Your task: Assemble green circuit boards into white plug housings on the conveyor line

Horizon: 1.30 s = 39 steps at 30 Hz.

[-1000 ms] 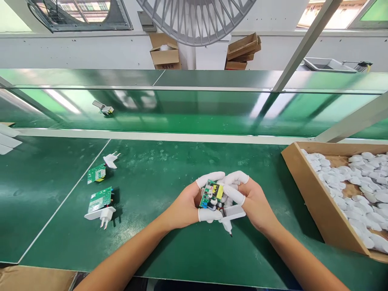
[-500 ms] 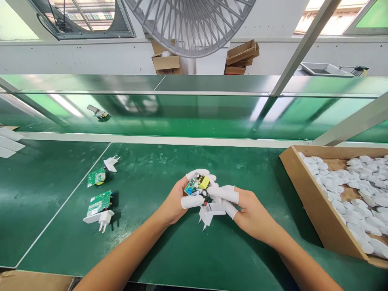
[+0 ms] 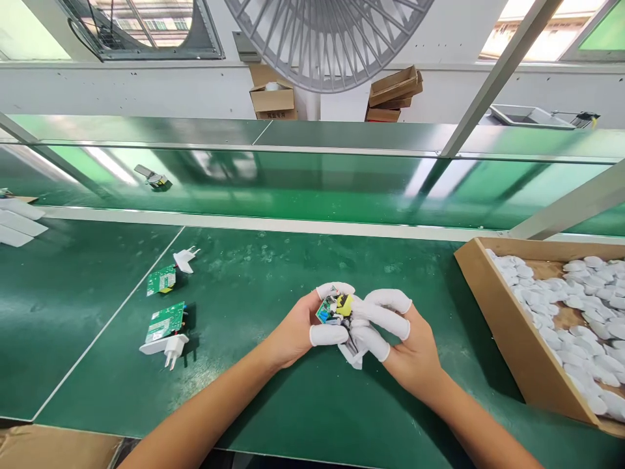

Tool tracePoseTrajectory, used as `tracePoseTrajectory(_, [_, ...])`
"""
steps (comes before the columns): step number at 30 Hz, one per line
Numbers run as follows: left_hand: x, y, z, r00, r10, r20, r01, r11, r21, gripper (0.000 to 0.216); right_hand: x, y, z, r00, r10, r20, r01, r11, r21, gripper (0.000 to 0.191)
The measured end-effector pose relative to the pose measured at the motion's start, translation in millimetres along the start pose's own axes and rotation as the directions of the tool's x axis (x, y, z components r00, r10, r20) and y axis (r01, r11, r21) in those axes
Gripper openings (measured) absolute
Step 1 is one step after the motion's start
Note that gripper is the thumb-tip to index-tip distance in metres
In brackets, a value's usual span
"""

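Gripping small green circuit board with yellow component (image 3: 336, 308) in left hand (image 3: 301, 327), bunching right hand (image 3: 406, 331) against its end with exact hold unclear, apparently mid-adjustment, likely next requiring steady support.

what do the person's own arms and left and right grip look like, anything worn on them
The left grip and right grip are human hands wearing smooth white finger covers with rounded tips, separate for each covered finger; the backs of the hands are bare. No sleeves show on the forearms, and no watch, bracelet or markings can be seen.
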<state>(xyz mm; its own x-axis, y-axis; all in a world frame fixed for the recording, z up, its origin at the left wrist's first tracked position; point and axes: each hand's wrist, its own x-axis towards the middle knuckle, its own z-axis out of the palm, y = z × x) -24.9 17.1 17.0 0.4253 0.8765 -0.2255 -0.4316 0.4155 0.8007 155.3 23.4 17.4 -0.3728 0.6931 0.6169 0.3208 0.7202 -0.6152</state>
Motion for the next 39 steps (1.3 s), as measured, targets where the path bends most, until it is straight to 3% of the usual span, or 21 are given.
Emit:
tracePoseTrajectory(11, [-5.7, -3.5, 11.3, 0.988, 0.138, 0.064, -0.15, 0.96, 0.235, 0.053, -1.6, -2.5, 0.5, 0.998, -0.036, -0.049, 0.037, 0.999, 0.021, 0.025])
tracePoseTrajectory(19, [-1.4, -6.2, 6.8, 0.983, 0.181, -0.017, -0.176, 0.971, 0.161, 0.05, -3.6, 1.8, 2.6, 0.997, -0.045, 0.059, 0.05, 0.994, -0.092, 0.041])
tracePoseTrajectory(25, [-2.2, -4.3, 6.8, 0.985, 0.173, -0.005, -0.168, 0.96, 0.223, 0.052, -1.2, -0.8, 2.8, 1.0, 0.009, -0.018, -0.012, 0.99, -0.142, 0.031])
tracePoseTrajectory(33, [-3.1, -8.3, 3.1, 0.977, 0.211, -0.001, -0.206, 0.955, 0.215, 0.053, -1.1, 6.1, 0.4, 0.988, -0.154, 0.02, 0.155, 0.967, -0.202, 0.032])
tracePoseTrajectory(39, [-2.2, -8.2, 2.4, 0.976, 0.214, -0.033, -0.201, 0.952, 0.23, 0.054, -0.6, 7.8, -5.0, 0.987, -0.117, 0.111, 0.136, 0.973, -0.184, 0.031])
